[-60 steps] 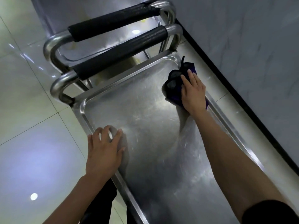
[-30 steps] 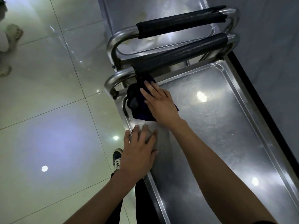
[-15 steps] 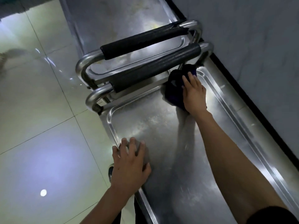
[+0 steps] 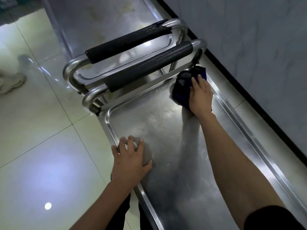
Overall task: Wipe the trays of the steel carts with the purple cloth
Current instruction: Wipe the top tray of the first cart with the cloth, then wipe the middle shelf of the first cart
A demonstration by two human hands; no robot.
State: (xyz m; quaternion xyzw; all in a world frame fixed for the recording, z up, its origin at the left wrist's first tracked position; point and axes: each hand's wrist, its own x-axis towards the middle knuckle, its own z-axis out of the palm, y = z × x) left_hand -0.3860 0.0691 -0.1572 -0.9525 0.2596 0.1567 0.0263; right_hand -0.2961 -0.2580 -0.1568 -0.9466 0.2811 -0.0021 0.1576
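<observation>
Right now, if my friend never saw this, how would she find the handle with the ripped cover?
Start at the near tray, where the right hand presses the cloth into the far corner by the wall. Past that end stand two padded handles side by side. The near handle has whole padding; the far handle is the one, its padding torn at the wall end.

To your left lies a glossy pale tiled floor (image 4: 41, 130) showing bright light reflections. At the left edge, a light-coloured shoe (image 4: 12, 83) rests on it. To your right stands a grey marbled wall (image 4: 257, 47) with a black baseboard (image 4: 249, 90).
</observation>
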